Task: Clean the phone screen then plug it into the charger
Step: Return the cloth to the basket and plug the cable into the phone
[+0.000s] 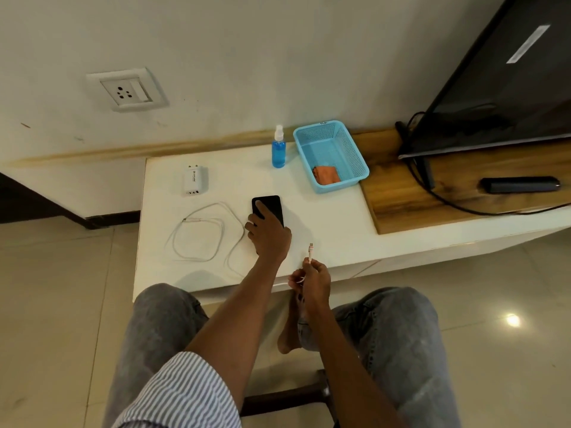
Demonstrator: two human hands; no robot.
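Note:
A black phone lies screen-up on the white tabletop. My left hand rests on its near half, one finger stretched along the screen and the others over its left edge. My right hand is at the table's front edge and pinches the white charging cable just below its plug end, which points up. The rest of the cable lies in loose loops left of the phone. A white charger adapter lies at the back left.
A blue spray bottle stands at the back beside a blue plastic basket holding an orange cloth. A wall socket sits up left. At right are a TV, its black cord and a dark remote on a wooden board.

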